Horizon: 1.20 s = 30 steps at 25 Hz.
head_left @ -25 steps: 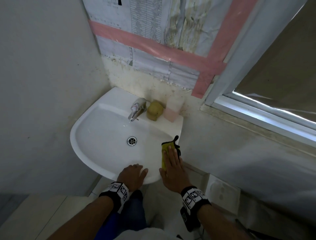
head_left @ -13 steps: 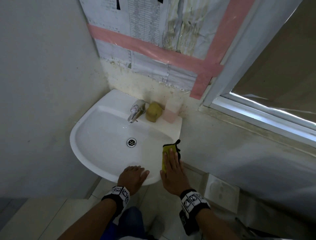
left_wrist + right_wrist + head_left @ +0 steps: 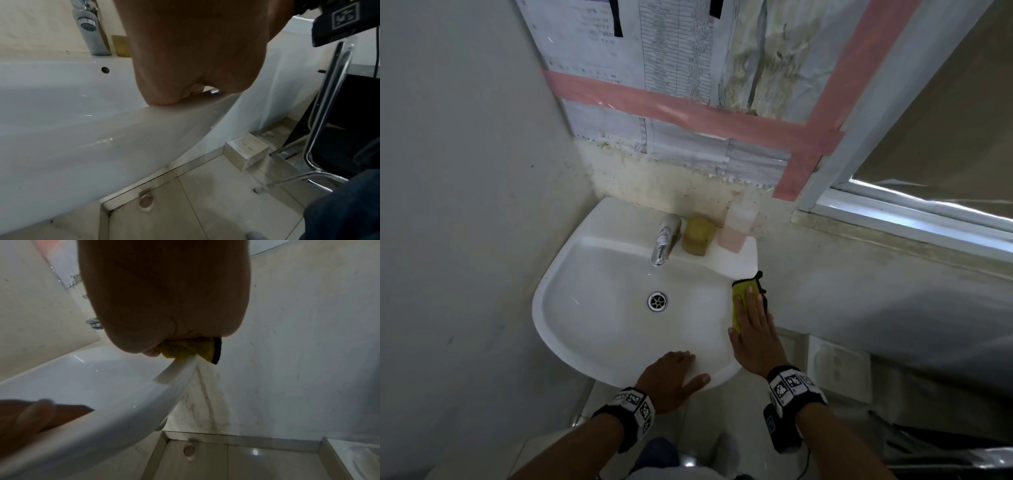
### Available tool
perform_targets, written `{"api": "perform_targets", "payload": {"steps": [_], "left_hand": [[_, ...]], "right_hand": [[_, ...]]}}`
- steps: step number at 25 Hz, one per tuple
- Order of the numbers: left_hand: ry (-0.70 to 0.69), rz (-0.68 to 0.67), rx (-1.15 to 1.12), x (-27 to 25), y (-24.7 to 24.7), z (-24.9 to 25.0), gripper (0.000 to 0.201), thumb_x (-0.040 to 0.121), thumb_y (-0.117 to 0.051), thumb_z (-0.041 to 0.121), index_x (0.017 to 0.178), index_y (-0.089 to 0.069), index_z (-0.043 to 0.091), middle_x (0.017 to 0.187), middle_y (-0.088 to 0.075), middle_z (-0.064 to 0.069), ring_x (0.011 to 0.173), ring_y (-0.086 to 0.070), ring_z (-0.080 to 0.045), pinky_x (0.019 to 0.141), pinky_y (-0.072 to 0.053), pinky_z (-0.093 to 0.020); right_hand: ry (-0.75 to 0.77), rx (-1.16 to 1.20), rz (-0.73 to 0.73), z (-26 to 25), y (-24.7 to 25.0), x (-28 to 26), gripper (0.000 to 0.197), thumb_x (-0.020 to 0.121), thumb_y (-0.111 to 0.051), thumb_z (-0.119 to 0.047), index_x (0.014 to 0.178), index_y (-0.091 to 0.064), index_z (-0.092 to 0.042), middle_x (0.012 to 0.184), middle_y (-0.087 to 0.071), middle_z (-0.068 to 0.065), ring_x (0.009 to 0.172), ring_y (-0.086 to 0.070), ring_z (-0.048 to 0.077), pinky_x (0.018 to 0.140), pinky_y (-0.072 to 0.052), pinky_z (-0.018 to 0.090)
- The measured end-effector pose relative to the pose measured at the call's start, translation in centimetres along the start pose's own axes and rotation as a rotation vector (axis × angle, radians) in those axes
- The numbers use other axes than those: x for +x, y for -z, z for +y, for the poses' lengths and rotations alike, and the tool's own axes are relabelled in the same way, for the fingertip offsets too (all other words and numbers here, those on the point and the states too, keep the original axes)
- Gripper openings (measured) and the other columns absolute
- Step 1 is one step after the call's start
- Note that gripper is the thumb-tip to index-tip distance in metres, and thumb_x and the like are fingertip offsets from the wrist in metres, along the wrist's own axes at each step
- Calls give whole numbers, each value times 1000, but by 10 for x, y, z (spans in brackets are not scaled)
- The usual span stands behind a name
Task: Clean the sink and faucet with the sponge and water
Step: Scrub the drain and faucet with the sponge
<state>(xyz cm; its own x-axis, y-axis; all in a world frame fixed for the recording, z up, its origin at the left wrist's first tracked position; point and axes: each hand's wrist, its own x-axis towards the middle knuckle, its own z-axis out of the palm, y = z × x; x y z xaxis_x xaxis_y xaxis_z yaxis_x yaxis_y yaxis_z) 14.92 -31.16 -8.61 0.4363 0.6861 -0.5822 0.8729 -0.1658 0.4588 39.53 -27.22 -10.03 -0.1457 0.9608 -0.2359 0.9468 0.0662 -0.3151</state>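
Observation:
A white sink (image 3: 571, 263) hangs on the wall with a chrome faucet (image 3: 664, 243) at its back. The yellow sponge (image 3: 743, 291), edged in black, lies on the sink's right rim. My right hand (image 3: 751, 318) presses flat on the sponge with straight fingers. In the right wrist view the sponge (image 3: 189, 348) folds over the rim (image 3: 144, 394) under my right hand (image 3: 164, 296). My left hand (image 3: 674, 373) rests flat on the front rim and holds nothing. The left wrist view shows the left hand (image 3: 191, 56) on the rim (image 3: 61, 129) and the faucet (image 3: 90, 29) behind it.
A worn yellowish sponge (image 3: 698, 234) and a pink soap bottle (image 3: 736, 226) stand on the back ledge beside the faucet. Walls close in on the left and right. A wall socket box (image 3: 839, 370) sits low on the right, and a chair frame (image 3: 329, 113) stands nearby.
My right hand has slid the sponge a little farther back along the right rim. The left hand has stayed on the front rim.

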Motion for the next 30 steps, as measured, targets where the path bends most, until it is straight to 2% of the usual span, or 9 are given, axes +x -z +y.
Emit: {"api": "perform_targets", "payload": {"steps": [2,4,7,9,13,17,20,23,30], "left_hand": [[-38,42,20,-2,3,-12,89,94,-17,77,159,-30,18,164,-32,-1,149,-29,-19,121,-27,-36],[-69,89,48,-3,6,-21,99,87,0,80,157,-35,18,161,-37,-1,148,-32,-19,120,-27,-34],[-85,193,45,0,13,-41,116,78,18,82,154,-41,17,160,-41,-2,148,-34,-20,122,-18,-29],[-66,226,55,0,21,-57,118,78,21,83,154,-42,17,160,-41,-2,149,-33,-19,122,-12,-25],[9,282,55,-3,26,-86,120,76,20,85,153,-45,19,158,-44,0,149,-34,-21,122,-17,-27],[22,347,8,-3,18,-87,100,88,6,78,149,-51,22,153,-50,3,144,-41,-17,119,-19,-24],[46,373,3,-2,19,-87,82,96,-12,74,149,-51,25,152,-51,6,142,-43,-14,119,-30,-29],[58,386,-2,-3,20,-85,64,102,-30,62,150,-49,24,154,-48,6,143,-42,-13,119,-27,-28],[50,388,16,-2,24,-83,59,104,-32,59,152,-46,26,156,-45,7,145,-39,-12,120,-26,-29]], "right_hand": [[-9,54,38,-9,-10,-19,74,102,-21,-48,162,9,-15,168,21,8,154,22,27,126,-1,49],[-26,80,60,-19,-20,-38,73,104,-28,-43,162,9,-17,168,21,7,155,19,27,125,-1,47],[-55,101,84,-16,-19,-28,74,102,-27,-45,162,7,-19,168,22,5,155,18,27,126,-3,47],[-91,88,59,-9,-11,-4,75,100,-24,-48,162,9,-20,167,26,4,155,18,26,126,-6,51],[-132,125,122,-17,-8,5,76,100,-32,-42,163,4,-17,168,21,6,156,14,28,126,-10,52],[-143,155,163,-31,-22,-26,76,102,-38,-36,163,4,-18,169,19,4,157,10,27,124,-13,49],[-145,164,146,-21,-13,-4,77,100,-35,-40,163,4,-17,169,17,7,157,5,30,123,-20,55],[-184,167,102,-15,0,23,79,98,-32,-43,163,5,-16,168,20,8,157,5,32,121,-22,58],[-152,187,182,-35,-24,-21,78,101,-38,-35,162,3,-12,168,20,9,155,15,31,123,-18,56]]}}
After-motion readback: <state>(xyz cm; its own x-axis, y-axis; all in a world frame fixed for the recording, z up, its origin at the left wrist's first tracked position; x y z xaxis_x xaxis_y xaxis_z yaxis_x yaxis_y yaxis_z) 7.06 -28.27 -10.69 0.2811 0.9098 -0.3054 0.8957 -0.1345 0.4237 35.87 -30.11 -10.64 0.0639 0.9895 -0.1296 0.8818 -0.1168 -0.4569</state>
